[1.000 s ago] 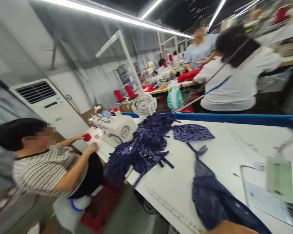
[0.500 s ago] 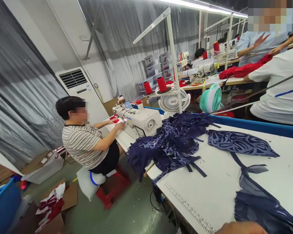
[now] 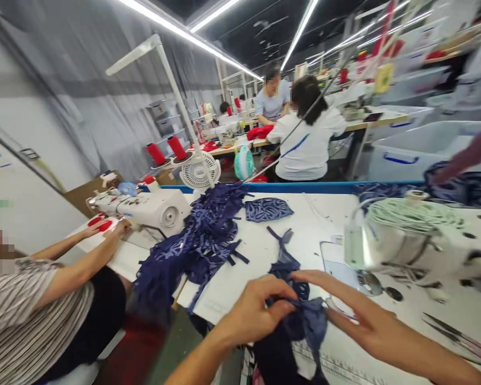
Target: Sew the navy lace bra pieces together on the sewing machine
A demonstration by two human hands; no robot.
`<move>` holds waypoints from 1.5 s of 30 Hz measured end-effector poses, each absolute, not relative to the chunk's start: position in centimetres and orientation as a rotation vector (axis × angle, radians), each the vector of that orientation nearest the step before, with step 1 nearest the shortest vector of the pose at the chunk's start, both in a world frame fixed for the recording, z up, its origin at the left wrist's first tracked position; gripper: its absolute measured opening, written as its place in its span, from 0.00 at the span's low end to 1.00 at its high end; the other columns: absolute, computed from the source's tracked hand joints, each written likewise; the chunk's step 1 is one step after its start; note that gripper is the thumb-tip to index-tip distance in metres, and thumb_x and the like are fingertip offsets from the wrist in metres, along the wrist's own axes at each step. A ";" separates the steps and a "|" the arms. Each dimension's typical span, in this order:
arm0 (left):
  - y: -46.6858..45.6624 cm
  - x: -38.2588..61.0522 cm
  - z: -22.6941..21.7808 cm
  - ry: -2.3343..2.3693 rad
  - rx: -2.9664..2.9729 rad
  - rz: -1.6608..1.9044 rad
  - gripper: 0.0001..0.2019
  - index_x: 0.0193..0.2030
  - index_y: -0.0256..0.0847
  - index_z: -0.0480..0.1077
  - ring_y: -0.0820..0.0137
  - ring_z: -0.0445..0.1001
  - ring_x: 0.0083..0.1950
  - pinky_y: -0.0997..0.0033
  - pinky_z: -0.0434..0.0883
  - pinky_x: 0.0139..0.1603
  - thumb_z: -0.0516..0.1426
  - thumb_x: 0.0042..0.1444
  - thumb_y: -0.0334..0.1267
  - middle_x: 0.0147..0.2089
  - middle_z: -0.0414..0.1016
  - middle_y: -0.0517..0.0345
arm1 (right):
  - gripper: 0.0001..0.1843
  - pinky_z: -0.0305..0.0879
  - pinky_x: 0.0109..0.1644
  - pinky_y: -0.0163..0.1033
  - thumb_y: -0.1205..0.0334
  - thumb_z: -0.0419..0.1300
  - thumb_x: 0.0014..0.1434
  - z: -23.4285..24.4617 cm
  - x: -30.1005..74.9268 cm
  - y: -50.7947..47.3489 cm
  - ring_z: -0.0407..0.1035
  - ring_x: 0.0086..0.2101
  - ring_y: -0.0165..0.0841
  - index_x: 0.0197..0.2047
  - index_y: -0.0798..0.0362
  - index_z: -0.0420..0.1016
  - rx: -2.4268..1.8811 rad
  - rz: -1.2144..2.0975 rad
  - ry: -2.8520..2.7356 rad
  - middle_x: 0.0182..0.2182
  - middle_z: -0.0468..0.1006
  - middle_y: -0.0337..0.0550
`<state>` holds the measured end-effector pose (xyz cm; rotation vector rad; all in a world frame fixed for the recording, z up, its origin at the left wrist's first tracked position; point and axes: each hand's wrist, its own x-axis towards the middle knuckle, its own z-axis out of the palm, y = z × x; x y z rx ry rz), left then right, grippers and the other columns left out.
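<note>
My left hand (image 3: 256,310) is closed, thumb and fingers pinching a navy patterned garment piece (image 3: 315,321) above the front of the white table. My right hand (image 3: 364,315) reaches in from the other side. Its fingers are stretched out and apart from the thumb, the fingertips touching the same cloth. The lower part of the cloth hangs at the table's front edge. Beyond it lies a flat patterned navy piece (image 3: 268,209). A heap of navy pieces with straps (image 3: 208,235) spreads to the left.
A sewing machine (image 3: 409,235) topped with coiled pale green cord stands at right. Scissors (image 3: 460,337) lie near it. Left, a co-worker's hands (image 3: 118,230) rest by another sewing machine (image 3: 144,208). A blue edge (image 3: 304,187) runs along the table's back; a fan (image 3: 200,171) stands behind.
The view has swung right, bringing the near sewing machine and scissors in. Both my hands are now in view at the navy cloth; before, only part of one showed at the bottom edge.
</note>
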<state>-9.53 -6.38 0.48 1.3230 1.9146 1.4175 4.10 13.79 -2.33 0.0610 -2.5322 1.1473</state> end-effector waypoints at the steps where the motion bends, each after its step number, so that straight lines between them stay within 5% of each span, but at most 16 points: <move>1: -6.5 -10.2 1.3 1.903 1.359 1.373 0.06 0.38 0.40 0.79 0.69 0.71 0.40 0.72 0.66 0.44 0.60 0.57 0.32 0.36 0.76 0.58 | 0.19 0.73 0.55 0.42 0.55 0.61 0.62 -1.9 3.6 13.4 0.74 0.53 0.41 0.56 0.44 0.76 0.104 1.180 -2.564 0.51 0.80 0.46; 5: -7.0 -12.2 2.5 2.043 1.271 1.208 0.07 0.41 0.42 0.78 0.71 0.69 0.37 0.74 0.65 0.41 0.64 0.54 0.35 0.34 0.73 0.62 | 0.14 0.73 0.44 0.40 0.65 0.54 0.62 -1.5 1.8 11.9 0.77 0.40 0.35 0.45 0.46 0.78 0.096 0.993 -2.507 0.39 0.82 0.41; 10: -6.0 -13.9 0.0 2.191 1.160 1.224 0.05 0.31 0.38 0.72 0.71 0.70 0.32 0.74 0.67 0.37 0.60 0.56 0.35 0.28 0.72 0.62 | 0.12 0.65 0.30 0.36 0.63 0.52 0.65 -2.2 1.1 11.5 0.74 0.28 0.31 0.44 0.47 0.77 0.011 0.754 -2.360 0.32 0.80 0.37; 13: -3.1 -15.1 1.2 2.371 1.220 1.334 0.02 0.35 0.39 0.72 0.67 0.72 0.40 0.65 0.69 0.50 0.57 0.58 0.31 0.34 0.74 0.59 | 0.11 0.64 0.30 0.34 0.63 0.51 0.64 -1.7 0.1 11.0 0.74 0.27 0.30 0.43 0.47 0.75 -0.100 0.838 -2.299 0.31 0.81 0.35; 16: 0.4 -15.5 3.9 2.459 1.490 1.411 0.04 0.40 0.43 0.74 0.65 0.71 0.52 0.54 0.53 0.69 0.57 0.61 0.32 0.44 0.77 0.57 | 0.10 0.61 0.25 0.34 0.61 0.50 0.66 -0.6 -0.6 10.8 0.67 0.21 0.29 0.43 0.48 0.72 -0.247 0.860 -2.231 0.24 0.75 0.32; 19: 2.4 -14.7 4.3 2.419 1.886 1.480 0.05 0.41 0.44 0.74 0.66 0.74 0.46 0.53 0.57 0.67 0.59 0.61 0.31 0.42 0.79 0.58 | 0.10 0.59 0.21 0.33 0.56 0.49 0.67 -0.7 0.8 11.5 0.63 0.19 0.29 0.41 0.47 0.70 -0.393 0.927 -2.187 0.21 0.72 0.30; 22: 2.7 -13.4 1.4 2.340 1.846 1.540 0.08 0.42 0.43 0.73 0.67 0.76 0.42 0.60 0.68 0.56 0.62 0.57 0.27 0.39 0.79 0.59 | 0.11 0.65 0.25 0.34 0.55 0.52 0.62 -3.0 3.4 12.6 0.71 0.25 0.31 0.43 0.47 0.72 -0.542 0.994 -2.224 0.30 0.79 0.34; 25: 2.4 -11.6 -1.6 2.287 1.776 1.489 0.09 0.41 0.43 0.73 0.66 0.76 0.40 0.63 0.72 0.47 0.62 0.56 0.26 0.37 0.79 0.59 | 0.18 0.72 0.39 0.38 0.61 0.51 0.56 -5.6 5.1 13.3 0.77 0.38 0.35 0.47 0.45 0.74 -0.570 0.975 -2.292 0.42 0.82 0.38; 29: 0.7 -6.3 -4.6 2.550 1.542 1.562 0.13 0.51 0.43 0.69 0.60 0.75 0.51 0.52 0.71 0.58 0.57 0.60 0.29 0.48 0.76 0.50 | 0.16 0.71 0.44 0.42 0.61 0.49 0.57 -6.7 5.5 13.6 0.77 0.39 0.37 0.43 0.45 0.75 -0.601 0.967 -2.309 0.39 0.82 0.39; 32: -2.1 -2.5 -8.1 2.753 1.626 1.428 0.23 0.54 0.42 0.67 0.48 0.70 0.59 0.43 0.67 0.62 0.64 0.51 0.36 0.57 0.69 0.40 | 0.15 0.71 0.43 0.42 0.61 0.48 0.59 -6.5 5.7 13.7 0.76 0.39 0.38 0.45 0.46 0.73 -0.646 0.923 -2.264 0.40 0.81 0.42; 35: -5.7 -3.6 -11.1 2.870 1.738 1.029 0.24 0.53 0.42 0.69 0.47 0.68 0.62 0.45 0.68 0.63 0.60 0.47 0.25 0.59 0.68 0.38 | 0.12 0.70 0.39 0.40 0.63 0.47 0.61 -6.2 6.4 13.8 0.75 0.35 0.35 0.42 0.46 0.70 -0.613 0.895 -2.239 0.37 0.79 0.40; 38: -8.9 -9.9 -10.1 3.043 1.733 0.592 0.26 0.55 0.39 0.69 0.48 0.68 0.63 0.43 0.68 0.62 0.55 0.49 0.19 0.60 0.69 0.38 | 0.08 0.67 0.34 0.38 0.59 0.48 0.67 -6.1 7.0 13.6 0.70 0.29 0.33 0.38 0.45 0.67 -0.593 0.910 -2.222 0.31 0.76 0.37; 41: -10.2 -15.6 -6.0 3.259 1.420 0.295 0.31 0.62 0.37 0.67 0.40 0.57 0.72 0.29 0.56 0.68 0.55 0.50 0.17 0.66 0.63 0.35 | 0.12 0.65 0.32 0.37 0.53 0.49 0.70 -6.1 7.1 12.9 0.68 0.27 0.32 0.36 0.45 0.66 -0.576 0.915 -2.171 0.29 0.74 0.36; 43: -9.5 -16.4 -3.3 3.144 1.419 0.389 0.31 0.64 0.41 0.65 0.40 0.55 0.73 0.27 0.54 0.68 0.57 0.53 0.21 0.67 0.62 0.38 | 0.12 0.65 0.33 0.37 0.52 0.49 0.70 -6.2 7.1 12.3 0.68 0.27 0.32 0.36 0.45 0.66 -0.587 0.931 -2.143 0.29 0.74 0.35; 45: -7.5 -14.5 -1.9 2.858 1.543 0.683 0.23 0.60 0.47 0.69 0.51 0.63 0.69 0.39 0.62 0.67 0.56 0.59 0.26 0.62 0.69 0.46 | 0.12 0.64 0.34 0.37 0.52 0.49 0.71 -6.2 7.3 11.7 0.67 0.27 0.32 0.36 0.45 0.66 -0.625 0.968 -2.146 0.28 0.73 0.35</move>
